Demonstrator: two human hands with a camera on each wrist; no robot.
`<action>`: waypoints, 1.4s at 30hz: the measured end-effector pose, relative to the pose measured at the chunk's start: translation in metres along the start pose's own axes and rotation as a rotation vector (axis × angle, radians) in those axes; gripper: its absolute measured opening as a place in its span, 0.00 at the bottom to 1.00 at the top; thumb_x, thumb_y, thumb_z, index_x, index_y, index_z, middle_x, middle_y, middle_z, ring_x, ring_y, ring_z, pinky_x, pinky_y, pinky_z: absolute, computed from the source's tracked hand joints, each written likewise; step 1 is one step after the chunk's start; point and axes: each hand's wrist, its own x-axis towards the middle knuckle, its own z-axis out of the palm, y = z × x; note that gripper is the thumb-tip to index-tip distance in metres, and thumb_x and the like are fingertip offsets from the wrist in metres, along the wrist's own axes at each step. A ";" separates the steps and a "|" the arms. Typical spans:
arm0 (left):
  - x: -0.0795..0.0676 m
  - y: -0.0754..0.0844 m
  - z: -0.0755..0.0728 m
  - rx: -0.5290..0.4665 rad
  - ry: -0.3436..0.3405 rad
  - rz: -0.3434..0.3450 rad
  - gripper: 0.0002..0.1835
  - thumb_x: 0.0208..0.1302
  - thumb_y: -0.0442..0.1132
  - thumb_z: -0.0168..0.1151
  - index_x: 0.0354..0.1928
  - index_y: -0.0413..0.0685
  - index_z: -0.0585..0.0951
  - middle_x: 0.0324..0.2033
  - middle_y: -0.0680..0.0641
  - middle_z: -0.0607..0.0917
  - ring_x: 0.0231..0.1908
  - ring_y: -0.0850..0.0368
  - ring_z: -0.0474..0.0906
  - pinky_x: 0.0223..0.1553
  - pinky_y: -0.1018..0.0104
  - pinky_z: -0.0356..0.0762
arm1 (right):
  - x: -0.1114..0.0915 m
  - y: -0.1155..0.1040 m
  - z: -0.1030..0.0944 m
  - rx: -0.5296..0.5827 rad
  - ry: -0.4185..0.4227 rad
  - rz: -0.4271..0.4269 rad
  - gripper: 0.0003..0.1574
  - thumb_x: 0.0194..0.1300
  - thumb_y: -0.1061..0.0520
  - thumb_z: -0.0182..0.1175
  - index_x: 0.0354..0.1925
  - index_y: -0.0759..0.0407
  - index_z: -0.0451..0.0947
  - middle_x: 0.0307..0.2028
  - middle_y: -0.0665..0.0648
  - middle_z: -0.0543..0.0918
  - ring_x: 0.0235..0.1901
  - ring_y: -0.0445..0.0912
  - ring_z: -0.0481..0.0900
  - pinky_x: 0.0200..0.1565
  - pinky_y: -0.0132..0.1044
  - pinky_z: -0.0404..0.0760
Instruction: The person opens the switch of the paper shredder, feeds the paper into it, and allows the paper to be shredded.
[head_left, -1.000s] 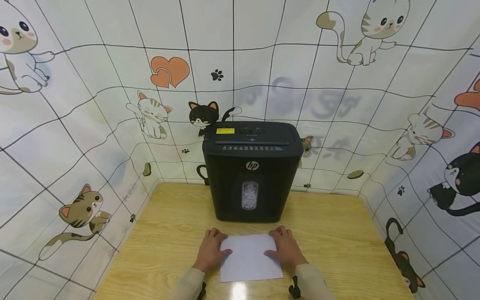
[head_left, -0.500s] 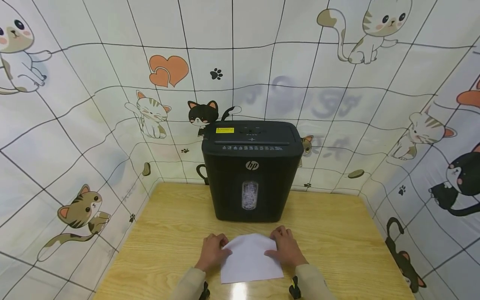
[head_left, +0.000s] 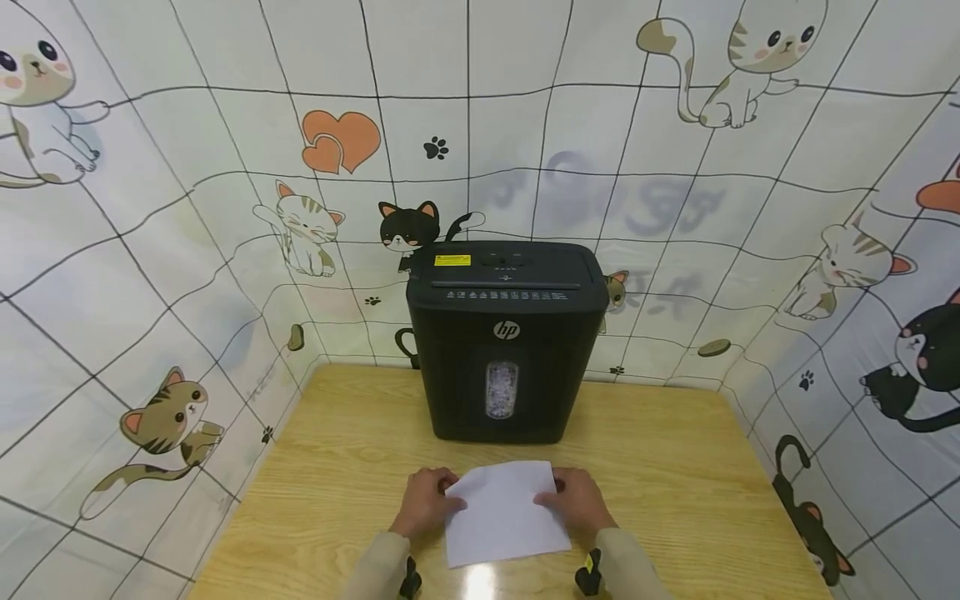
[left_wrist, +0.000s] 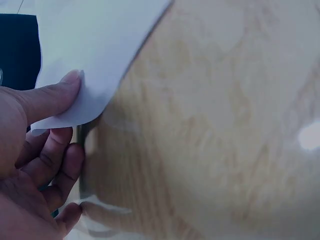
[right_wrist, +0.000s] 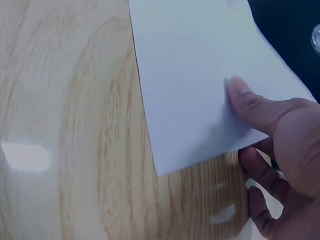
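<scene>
A white sheet of paper [head_left: 504, 512] lies between both hands in the head view, its far edge lifted and slightly bowed. My left hand [head_left: 426, 500] pinches its left side, thumb on top and fingers curled beneath; the left wrist view shows this thumb [left_wrist: 55, 97] pressing on the paper [left_wrist: 100, 50]. At the right side my right hand [head_left: 581, 500] pinches the sheet the same way, its thumb [right_wrist: 250, 102] flat on the paper [right_wrist: 190, 75] in the right wrist view. The fingertips under the sheet are partly hidden.
A black HP paper shredder [head_left: 506, 367] stands upright just beyond the paper, with a slot on top and a small window showing shreds. It rests on a wooden table [head_left: 330, 483]. Cat-printed cloth walls [head_left: 465, 133] enclose the table's back and sides.
The paper's far edge has come up off the table, first at the left, then at the right. The right fingers have curled under the sheet.
</scene>
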 end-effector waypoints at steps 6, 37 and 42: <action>0.002 -0.002 -0.009 -0.143 -0.032 -0.001 0.12 0.53 0.38 0.79 0.30 0.44 0.82 0.21 0.55 0.74 0.23 0.63 0.66 0.23 0.71 0.64 | -0.005 -0.001 -0.003 0.154 0.015 -0.005 0.08 0.59 0.53 0.75 0.36 0.55 0.88 0.31 0.49 0.86 0.33 0.43 0.75 0.38 0.35 0.75; 0.009 0.032 -0.056 -0.354 0.140 0.085 0.04 0.65 0.34 0.71 0.31 0.45 0.88 0.27 0.48 0.88 0.26 0.66 0.80 0.27 0.72 0.77 | -0.002 -0.030 -0.042 0.128 0.134 -0.098 0.02 0.65 0.56 0.71 0.36 0.52 0.89 0.28 0.48 0.86 0.28 0.39 0.75 0.32 0.30 0.75; 0.013 0.044 -0.077 -0.348 0.196 0.102 0.04 0.64 0.34 0.72 0.30 0.47 0.88 0.27 0.49 0.89 0.29 0.65 0.81 0.30 0.71 0.79 | -0.001 -0.049 -0.057 0.138 0.150 -0.157 0.06 0.65 0.52 0.71 0.35 0.53 0.90 0.29 0.50 0.88 0.28 0.38 0.74 0.32 0.30 0.74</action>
